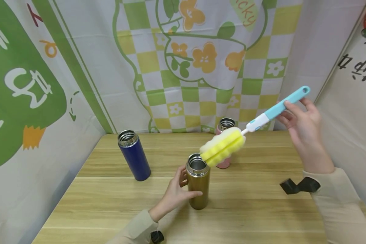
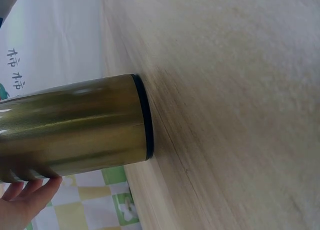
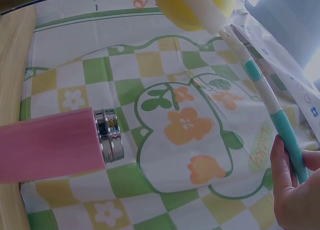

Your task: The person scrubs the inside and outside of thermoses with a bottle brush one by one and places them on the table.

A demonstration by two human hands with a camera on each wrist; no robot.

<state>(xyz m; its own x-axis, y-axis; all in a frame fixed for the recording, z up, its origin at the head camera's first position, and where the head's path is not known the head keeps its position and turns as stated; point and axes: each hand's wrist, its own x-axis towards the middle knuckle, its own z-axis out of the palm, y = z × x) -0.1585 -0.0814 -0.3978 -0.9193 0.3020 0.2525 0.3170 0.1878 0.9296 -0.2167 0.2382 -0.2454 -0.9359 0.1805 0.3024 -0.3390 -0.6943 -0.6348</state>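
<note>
A gold vacuum flask [image 1: 199, 189] stands upright and uncapped on the table, its steel mouth facing up. My left hand [image 1: 177, 192] grips its side, thumb across the front; in the left wrist view fingertips touch the flask [image 2: 80, 125]. My right hand [image 1: 305, 127] pinches the turquoise handle of a bottle brush [image 1: 276, 110], also seen in the right wrist view. The brush slants down to the left. Its yellow and white sponge head [image 1: 222, 146] is at the gold flask's rim, outside the mouth; whether they touch I cannot tell.
A blue flask [image 1: 135, 157] stands uncapped to the left. Behind the sponge head is a pink flask [image 3: 55, 145], uncapped and partly hidden in the head view. The wooden table [image 1: 91, 203] ends at a patterned curtain [image 1: 177, 95] at the back.
</note>
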